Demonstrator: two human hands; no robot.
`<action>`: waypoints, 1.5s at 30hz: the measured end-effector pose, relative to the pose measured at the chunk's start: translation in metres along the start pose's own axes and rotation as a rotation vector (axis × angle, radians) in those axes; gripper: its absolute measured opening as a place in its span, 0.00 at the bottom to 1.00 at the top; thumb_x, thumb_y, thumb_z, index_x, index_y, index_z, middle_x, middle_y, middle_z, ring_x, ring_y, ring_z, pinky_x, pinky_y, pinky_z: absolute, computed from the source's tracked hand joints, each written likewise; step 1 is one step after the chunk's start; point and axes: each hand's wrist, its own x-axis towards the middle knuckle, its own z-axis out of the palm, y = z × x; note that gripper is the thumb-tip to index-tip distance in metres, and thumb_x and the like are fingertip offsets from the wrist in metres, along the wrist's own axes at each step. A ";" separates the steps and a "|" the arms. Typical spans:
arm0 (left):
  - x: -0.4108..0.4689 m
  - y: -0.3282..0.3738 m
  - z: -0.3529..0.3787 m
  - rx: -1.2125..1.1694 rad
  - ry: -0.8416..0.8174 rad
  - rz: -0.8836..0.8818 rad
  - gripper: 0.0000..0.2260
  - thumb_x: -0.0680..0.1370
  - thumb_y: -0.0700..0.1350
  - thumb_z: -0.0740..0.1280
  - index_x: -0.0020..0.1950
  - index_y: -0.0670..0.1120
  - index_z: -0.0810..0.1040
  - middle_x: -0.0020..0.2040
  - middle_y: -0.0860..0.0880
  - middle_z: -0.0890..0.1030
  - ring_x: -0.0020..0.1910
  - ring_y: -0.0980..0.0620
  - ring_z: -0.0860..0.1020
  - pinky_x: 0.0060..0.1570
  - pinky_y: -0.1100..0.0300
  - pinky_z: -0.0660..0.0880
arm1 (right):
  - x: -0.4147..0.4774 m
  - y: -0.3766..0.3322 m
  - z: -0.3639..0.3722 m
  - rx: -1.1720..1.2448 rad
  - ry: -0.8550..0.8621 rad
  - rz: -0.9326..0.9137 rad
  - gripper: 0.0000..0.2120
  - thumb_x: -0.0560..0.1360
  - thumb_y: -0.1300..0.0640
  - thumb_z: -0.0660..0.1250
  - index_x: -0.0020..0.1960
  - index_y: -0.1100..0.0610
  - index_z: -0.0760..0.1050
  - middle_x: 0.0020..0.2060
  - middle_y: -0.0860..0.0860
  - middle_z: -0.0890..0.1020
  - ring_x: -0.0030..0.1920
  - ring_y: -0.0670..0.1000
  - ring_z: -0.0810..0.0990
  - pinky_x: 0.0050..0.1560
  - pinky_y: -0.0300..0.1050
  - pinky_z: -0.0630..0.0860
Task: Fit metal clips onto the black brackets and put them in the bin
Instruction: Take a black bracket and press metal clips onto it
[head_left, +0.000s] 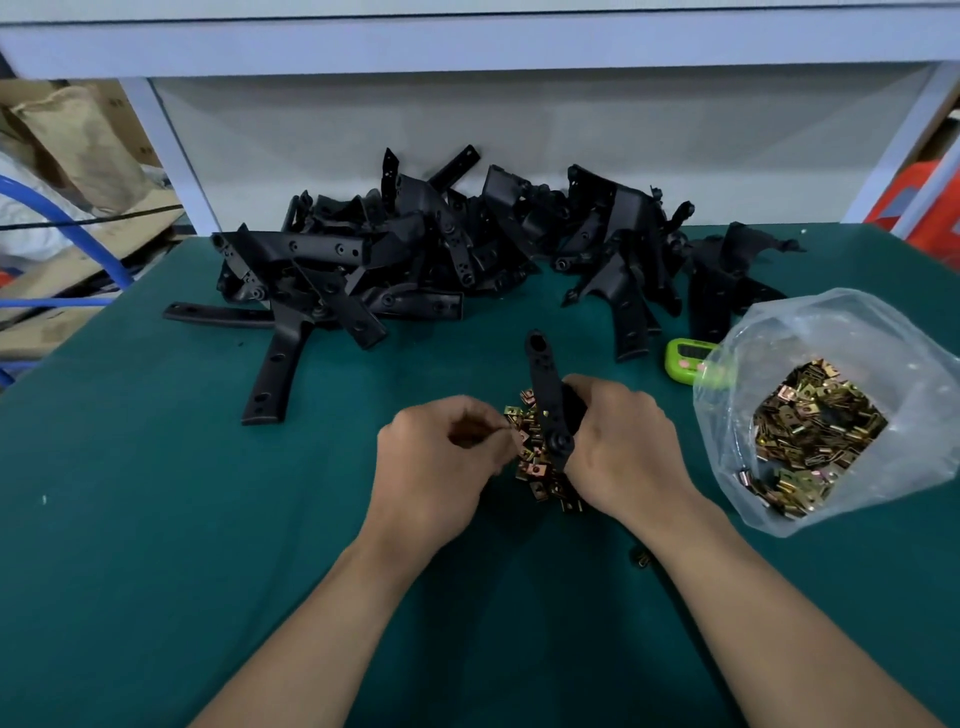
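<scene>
Bracket pile (415, 249): we are seeing it lying at upper centre on the green mat (156, 519).
Left hand (436, 467): we are curling its fingertips together beside the loose clips (535, 462); whether they are pinching one, we cannot tell.
Right hand (623, 447): we are gripping one black bracket (545, 384) at centre frame, above those clips.
Bag (821, 322): it is sitting open at right, holding more clips.

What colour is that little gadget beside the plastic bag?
Bright lime green; the gadget shows in the head view, partly hidden behind the plastic bag.
</scene>
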 end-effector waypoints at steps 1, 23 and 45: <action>-0.001 0.002 -0.002 -0.086 -0.013 -0.037 0.09 0.74 0.42 0.77 0.40 0.57 0.85 0.32 0.52 0.84 0.29 0.57 0.80 0.32 0.67 0.76 | 0.000 0.000 0.000 -0.018 0.000 -0.007 0.03 0.69 0.51 0.62 0.37 0.49 0.71 0.26 0.46 0.76 0.28 0.49 0.73 0.29 0.43 0.65; -0.011 0.021 -0.017 -0.600 -0.189 -0.272 0.11 0.81 0.44 0.68 0.41 0.51 0.86 0.48 0.45 0.88 0.46 0.51 0.86 0.37 0.66 0.78 | -0.002 -0.006 -0.005 -0.286 0.093 -0.087 0.15 0.71 0.53 0.73 0.38 0.49 0.66 0.25 0.45 0.71 0.27 0.50 0.69 0.28 0.42 0.54; -0.012 0.024 -0.015 -0.655 -0.038 -0.247 0.06 0.81 0.42 0.69 0.45 0.43 0.83 0.41 0.45 0.86 0.36 0.55 0.82 0.32 0.66 0.76 | -0.007 -0.021 -0.009 -0.460 0.021 -0.118 0.16 0.68 0.58 0.72 0.38 0.46 0.65 0.25 0.44 0.66 0.25 0.45 0.60 0.26 0.42 0.53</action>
